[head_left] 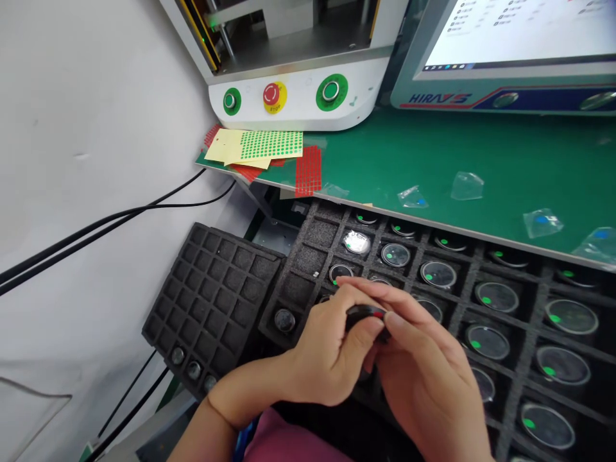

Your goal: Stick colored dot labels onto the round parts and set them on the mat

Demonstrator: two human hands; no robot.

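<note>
Near the middle of the view, my left hand has its fingers and thumb closed round a small black round part with a red mark on its edge. My right hand presses its thumb against the right side of that same part, its fingers curled behind. Both hands are above a black foam tray whose compartments hold several round glass-faced pieces with green dots. One compartment holds a shiny silver-wrapped piece. The underside of the held part is hidden by my fingers.
A second foam tray with a few small round parts is at the left. Behind are a green table with sticker sheets and clear film pieces, a machine with buttons, and a monitor. Cables hang left.
</note>
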